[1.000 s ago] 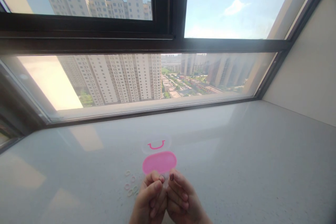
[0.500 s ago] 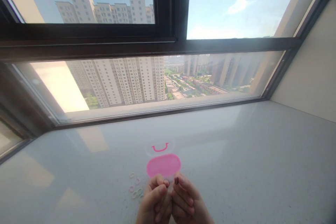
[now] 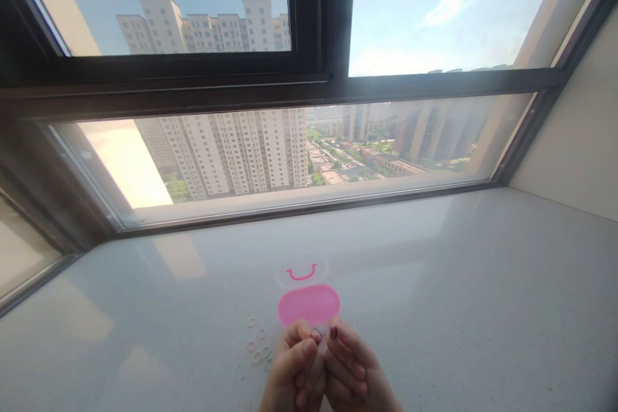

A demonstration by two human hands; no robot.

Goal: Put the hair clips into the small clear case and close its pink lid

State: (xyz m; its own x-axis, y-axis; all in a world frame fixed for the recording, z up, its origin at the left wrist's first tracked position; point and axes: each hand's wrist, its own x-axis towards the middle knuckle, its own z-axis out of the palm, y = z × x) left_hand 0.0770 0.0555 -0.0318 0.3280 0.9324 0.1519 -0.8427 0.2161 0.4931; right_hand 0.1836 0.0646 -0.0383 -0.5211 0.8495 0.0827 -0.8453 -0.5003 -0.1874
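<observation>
at bottom centre, our left hand [image 3: 295,365] pinches a thin dark ring [image 3: 320,333] and our right hand [image 3: 356,364] a dark band [image 3: 333,333]; slackened fingertips could drop either among the pale rings [image 3: 265,353] lower left of centre.

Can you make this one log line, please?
left hand: pinching dark ring | right hand: holding dark loop at fingertips | pink tray: just beyond hands | pale rings: beside left hand

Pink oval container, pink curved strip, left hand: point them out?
Pink oval container [image 3: 309,304]: head view, bare middle of its inside.
Pink curved strip [image 3: 301,279]: head view, bottom of its curve.
Left hand [image 3: 293,365]: head view, middle of the hand.
</observation>
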